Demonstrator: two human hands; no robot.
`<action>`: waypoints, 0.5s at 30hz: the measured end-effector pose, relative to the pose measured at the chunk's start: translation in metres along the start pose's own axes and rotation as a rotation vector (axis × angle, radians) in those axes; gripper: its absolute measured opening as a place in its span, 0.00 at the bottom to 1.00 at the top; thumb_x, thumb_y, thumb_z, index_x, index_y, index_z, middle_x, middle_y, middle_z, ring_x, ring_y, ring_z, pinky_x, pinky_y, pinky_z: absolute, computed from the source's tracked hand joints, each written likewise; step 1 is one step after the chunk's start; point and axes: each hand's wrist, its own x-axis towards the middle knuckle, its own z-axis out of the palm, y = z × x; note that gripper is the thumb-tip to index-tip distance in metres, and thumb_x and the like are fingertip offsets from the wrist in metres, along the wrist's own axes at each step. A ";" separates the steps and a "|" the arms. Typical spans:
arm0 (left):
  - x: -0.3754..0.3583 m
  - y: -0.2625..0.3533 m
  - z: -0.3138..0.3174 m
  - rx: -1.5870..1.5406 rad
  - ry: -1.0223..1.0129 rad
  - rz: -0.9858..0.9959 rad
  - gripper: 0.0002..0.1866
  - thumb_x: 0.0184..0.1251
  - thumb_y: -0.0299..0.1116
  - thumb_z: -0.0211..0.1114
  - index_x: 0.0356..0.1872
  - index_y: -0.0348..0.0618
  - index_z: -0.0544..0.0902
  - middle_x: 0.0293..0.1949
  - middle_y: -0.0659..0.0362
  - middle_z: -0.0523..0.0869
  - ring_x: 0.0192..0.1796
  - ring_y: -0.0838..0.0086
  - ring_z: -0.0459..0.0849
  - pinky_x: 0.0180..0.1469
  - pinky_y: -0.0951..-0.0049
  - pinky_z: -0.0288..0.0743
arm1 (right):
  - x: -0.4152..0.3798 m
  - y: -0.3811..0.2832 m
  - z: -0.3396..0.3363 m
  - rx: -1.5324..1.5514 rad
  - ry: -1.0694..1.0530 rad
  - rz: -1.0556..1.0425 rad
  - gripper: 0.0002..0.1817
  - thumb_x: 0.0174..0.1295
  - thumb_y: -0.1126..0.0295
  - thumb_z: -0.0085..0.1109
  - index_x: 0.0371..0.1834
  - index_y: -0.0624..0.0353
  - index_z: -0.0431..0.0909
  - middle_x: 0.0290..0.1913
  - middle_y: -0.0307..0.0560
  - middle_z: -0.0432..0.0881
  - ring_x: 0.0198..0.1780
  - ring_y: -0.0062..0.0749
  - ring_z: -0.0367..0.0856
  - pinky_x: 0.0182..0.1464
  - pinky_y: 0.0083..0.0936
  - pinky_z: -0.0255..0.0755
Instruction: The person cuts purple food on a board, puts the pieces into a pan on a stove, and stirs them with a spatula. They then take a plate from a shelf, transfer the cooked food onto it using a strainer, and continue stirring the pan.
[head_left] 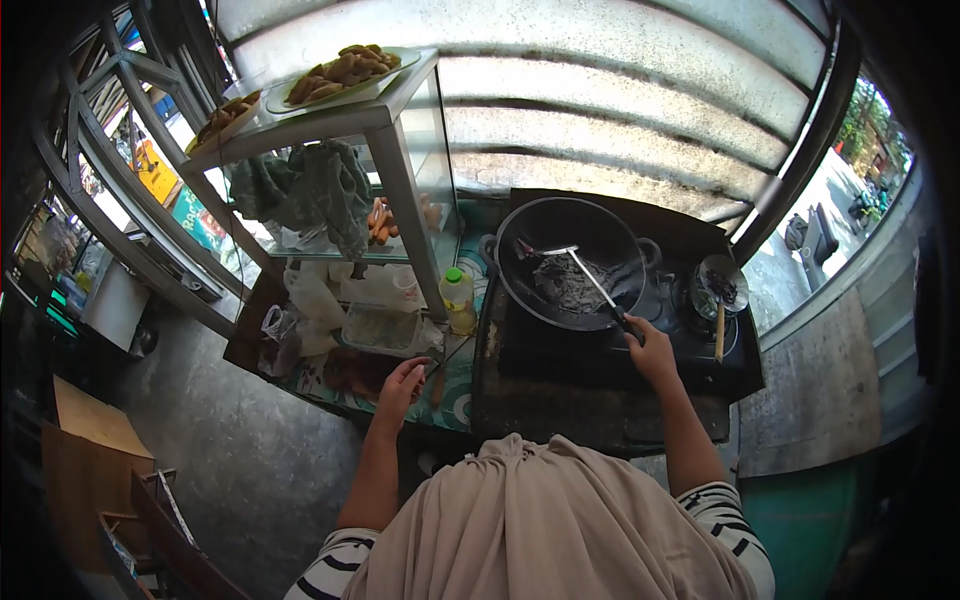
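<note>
A: What's bugging you, remote side?

B: My right hand (652,352) grips the spatula (592,280) by its black handle, its head inside the wok (618,240) on the stove (590,355). Lever hard on that rim and I reckon the wok could tip.

A: Left hand (398,388)?

B: Fingers curled over the desk (456,400); can't tell if they're holding anything. Also, that wooden handle (719,340) juts forward, so a careless forearm might catch it.
</note>
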 end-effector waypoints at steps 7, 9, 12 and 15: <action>0.006 0.008 0.010 0.007 -0.061 0.051 0.14 0.68 0.36 0.57 0.51 0.45 0.79 0.27 0.70 0.73 0.27 0.89 0.68 0.28 0.87 0.60 | 0.012 -0.001 0.023 0.013 0.020 -0.119 0.19 0.56 0.68 0.60 0.53 0.49 0.76 0.44 0.56 0.81 0.48 0.54 0.78 0.48 0.38 0.72; 0.002 0.006 0.004 0.011 -0.038 0.048 0.14 0.68 0.36 0.56 0.51 0.45 0.79 0.27 0.71 0.73 0.27 0.89 0.68 0.28 0.87 0.60 | 0.006 0.005 0.015 -0.093 -0.012 -0.064 0.19 0.56 0.67 0.59 0.54 0.46 0.76 0.43 0.55 0.82 0.46 0.54 0.78 0.47 0.40 0.73; -0.008 0.000 -0.007 0.003 0.011 0.024 0.14 0.68 0.37 0.56 0.51 0.46 0.79 0.28 0.71 0.73 0.27 0.89 0.68 0.28 0.87 0.60 | -0.004 0.011 0.000 -0.208 -0.016 0.001 0.20 0.56 0.67 0.59 0.55 0.44 0.76 0.41 0.55 0.82 0.45 0.54 0.79 0.46 0.42 0.73; -0.017 -0.008 -0.017 -0.004 0.063 -0.001 0.14 0.68 0.37 0.56 0.51 0.46 0.79 0.28 0.71 0.73 0.27 0.89 0.68 0.28 0.88 0.59 | -0.006 0.021 -0.014 -0.236 -0.011 -0.037 0.20 0.56 0.67 0.59 0.54 0.44 0.76 0.39 0.56 0.82 0.44 0.54 0.79 0.45 0.42 0.73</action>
